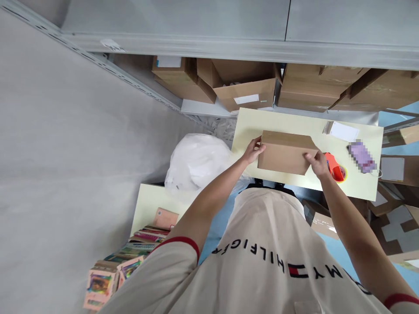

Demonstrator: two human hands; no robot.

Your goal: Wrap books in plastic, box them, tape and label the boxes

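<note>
A closed brown cardboard box (283, 158) is held between my two hands over the pale yellow table (350, 187). At its left end, my left hand (253, 151) grips the edge with the thumb on the near face. My right hand (318, 163) clasps the right end, thumb also on the near face. Just right of that hand lies an orange tape dispenser (334, 167) with a roll of tape. Whether the box's underside touches the table cannot be made out.
Farther right on the table are a white label sheet (343, 131) and a blurred purple phone-like item (362, 156). Open cartons (245, 89) fill the shelf behind. A white plastic bag (199, 161) bulges at the left, above stacked books (137, 244). More boxes (397, 226) stand right.
</note>
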